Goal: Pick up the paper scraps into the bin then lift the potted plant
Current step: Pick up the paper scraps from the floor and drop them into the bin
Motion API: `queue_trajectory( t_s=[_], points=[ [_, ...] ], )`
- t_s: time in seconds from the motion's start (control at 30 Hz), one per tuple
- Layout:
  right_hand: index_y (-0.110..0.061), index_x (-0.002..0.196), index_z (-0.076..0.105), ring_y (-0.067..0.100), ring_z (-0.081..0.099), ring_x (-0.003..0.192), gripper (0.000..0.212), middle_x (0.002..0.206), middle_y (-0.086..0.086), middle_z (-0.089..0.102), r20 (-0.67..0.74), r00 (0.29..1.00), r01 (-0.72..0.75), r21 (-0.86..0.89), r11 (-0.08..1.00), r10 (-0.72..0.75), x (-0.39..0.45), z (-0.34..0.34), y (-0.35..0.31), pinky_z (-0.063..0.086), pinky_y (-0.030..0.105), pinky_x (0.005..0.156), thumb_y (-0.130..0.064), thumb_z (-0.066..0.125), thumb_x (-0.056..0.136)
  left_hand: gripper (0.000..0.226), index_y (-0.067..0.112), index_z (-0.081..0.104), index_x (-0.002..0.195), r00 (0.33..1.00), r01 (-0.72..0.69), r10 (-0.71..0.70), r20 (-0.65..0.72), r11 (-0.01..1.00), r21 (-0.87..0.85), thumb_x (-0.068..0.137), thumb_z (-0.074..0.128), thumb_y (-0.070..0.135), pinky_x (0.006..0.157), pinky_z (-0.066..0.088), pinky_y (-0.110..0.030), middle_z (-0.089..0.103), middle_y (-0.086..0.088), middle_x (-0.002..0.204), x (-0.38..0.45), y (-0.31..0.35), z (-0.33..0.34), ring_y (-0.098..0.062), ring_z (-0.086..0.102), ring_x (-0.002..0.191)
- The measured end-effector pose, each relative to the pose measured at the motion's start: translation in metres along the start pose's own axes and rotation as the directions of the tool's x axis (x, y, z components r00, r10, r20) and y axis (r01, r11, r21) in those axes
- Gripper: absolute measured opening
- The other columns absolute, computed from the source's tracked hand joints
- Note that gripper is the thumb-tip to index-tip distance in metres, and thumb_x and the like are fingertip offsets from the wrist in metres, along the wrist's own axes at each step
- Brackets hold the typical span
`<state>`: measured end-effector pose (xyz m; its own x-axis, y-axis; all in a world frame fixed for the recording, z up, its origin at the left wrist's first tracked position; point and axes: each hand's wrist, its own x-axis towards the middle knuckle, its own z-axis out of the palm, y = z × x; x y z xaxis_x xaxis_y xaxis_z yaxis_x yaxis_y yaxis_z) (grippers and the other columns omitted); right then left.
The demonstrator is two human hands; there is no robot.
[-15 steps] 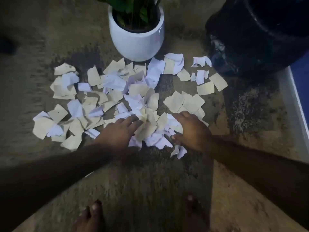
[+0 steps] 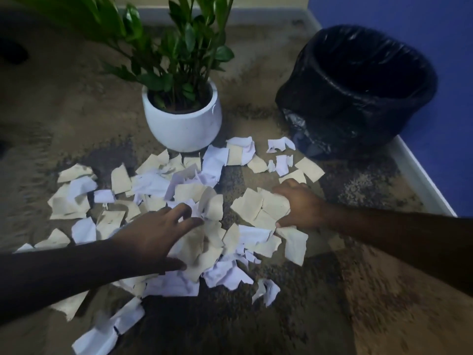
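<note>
Several white and cream paper scraps (image 2: 153, 185) lie spread over the brown carpet in front of a potted plant (image 2: 183, 121) in a round white pot. A bin (image 2: 358, 98) lined with a black bag stands at the right, its mouth dark. My left hand (image 2: 156, 234) lies flat on the scraps at the middle, fingers spread. My right hand (image 2: 299, 203) curls around the edge of some cream scraps (image 2: 258, 206) to the right, fingers pressing on them.
A white skirting board (image 2: 419, 180) and a blue wall (image 2: 435, 60) run along the right side behind the bin. The plant's green leaves (image 2: 179, 47) reach up over the pot. Bare carpet (image 2: 332, 303) lies near the bottom right.
The view has tilted up, showing the whole plant and bin. My right hand has shifted right and farther out onto the cream scraps. My left hand has spread over the middle pile.
</note>
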<state>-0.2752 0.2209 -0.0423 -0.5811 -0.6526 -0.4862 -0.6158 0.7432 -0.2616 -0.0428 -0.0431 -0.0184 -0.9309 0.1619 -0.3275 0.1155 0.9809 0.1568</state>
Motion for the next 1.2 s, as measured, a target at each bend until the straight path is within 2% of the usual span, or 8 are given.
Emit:
queue_trajectory(
  t_s=[0.17,0.23,0.33,0.5,0.73,0.87,1.0,1.2],
  points=[
    [-0.035,0.125,0.043,0.03,0.046,0.122,0.086,0.126,0.007,0.043,0.05,0.993,-0.115,0.104,0.988,0.11,0.007,-0.01,0.003,0.043,0.038,0.102,-0.053,0.087,0.053,0.084,0.042,0.034,0.136,0.983,0.151,-0.168,-0.07,0.968,-0.201,0.064,0.071,0.066,0.066,0.046,-0.024,0.036,0.012,0.128,0.007,-0.006,-0.008,-0.004,0.057,0.092],
    [-0.036,0.14,0.032,0.031,0.042,0.128,0.105,0.133,0.007,0.039,0.101,0.988,-0.136,0.152,0.979,0.121,0.004,-0.01,-0.006,0.041,0.038,0.104,-0.057,0.086,0.052,0.085,0.042,0.035,0.136,0.979,0.178,-0.197,-0.056,0.955,-0.239,0.063,0.073,0.065,0.068,0.047,-0.025,0.036,0.012,0.128,0.008,-0.005,-0.001,-0.004,0.057,0.095],
    [-0.034,0.15,0.022,0.032,0.039,0.133,0.12,0.144,0.009,0.032,0.149,0.987,-0.084,0.132,0.988,0.064,0.002,0.003,-0.021,0.038,0.041,0.109,-0.055,0.087,0.051,0.091,0.043,0.034,0.137,0.975,0.21,-0.219,-0.022,0.954,-0.216,0.059,0.07,0.071,0.078,0.052,-0.032,0.037,0.011,0.131,0.001,-0.005,0.013,-0.01,0.054,0.104],
    [-0.028,0.147,0.032,0.029,0.037,0.133,0.107,0.145,0.011,0.032,0.183,0.983,0.017,0.075,0.997,-0.031,-0.003,0.017,-0.038,0.036,0.037,0.111,-0.045,0.088,0.058,0.097,0.046,0.028,0.139,0.974,0.223,-0.224,0.02,0.957,-0.187,0.055,0.066,0.077,0.085,0.05,-0.034,0.03,0.01,0.138,-0.004,-0.004,0.027,-0.016,0.047,0.117],
    [-0.034,0.151,-0.005,0.043,0.012,0.144,0.135,0.159,0.017,0.006,0.235,0.972,0.075,-0.291,0.954,-0.005,-0.022,0.035,-0.034,0.027,0.052,0.114,-0.06,0.083,0.053,0.115,0.057,0.005,0.138,0.952,0.301,-0.291,0.092,0.944,-0.132,0.045,0.069,0.079,0.092,0.049,-0.051,-0.001,-0.005,0.159,0.013,0.024,0.041,-0.037,0.029,0.136],
    [-0.03,0.148,0.022,0.037,0.033,0.133,0.1,0.148,0.012,0.024,0.159,0.982,0.137,-0.239,0.961,-0.101,-0.025,0.052,-0.04,0.04,0.04,0.107,-0.032,0.082,0.067,0.104,0.053,0.015,0.136,0.942,0.324,-0.313,0.125,0.942,-0.085,0.054,0.076,0.067,0.082,0.049,-0.049,0.002,-0.008,0.157,0.018,0.029,0.044,-0.037,0.028,0.134],
    [-0.016,0.128,0.053,0.024,0.046,0.119,0.055,0.131,0.01,0.045,0.102,0.978,0.185,-0.026,0.982,-0.181,-0.023,0.052,-0.04,0.04,0.024,0.094,-0.009,0.07,0.076,0.059,0.042,0.036,0.128,0.947,0.322,-0.32,0.038,0.942,-0.097,0.076,0.064,0.047,0.078,0.051,-0.043,0.03,-0.004,0.139,0.015,0.025,0.04,-0.03,0.042,0.121],
    [-0.003,0.091,0.072,0.027,0.065,0.093,0.015,0.096,0.014,0.071,0.036,0.985,0.171,0.013,0.985,-0.171,-0.011,0.029,-0.036,0.05,0.034,0.081,-0.003,0.062,0.08,0.039,0.028,0.047,0.122,0.956,0.294,-0.283,0.081,0.915,-0.276,0.084,0.059,0.024,0.084,0.047,-0.035,0.051,0.0,0.113,0.016,0.007,0.025,-0.023,0.051,0.107]
  ],
)
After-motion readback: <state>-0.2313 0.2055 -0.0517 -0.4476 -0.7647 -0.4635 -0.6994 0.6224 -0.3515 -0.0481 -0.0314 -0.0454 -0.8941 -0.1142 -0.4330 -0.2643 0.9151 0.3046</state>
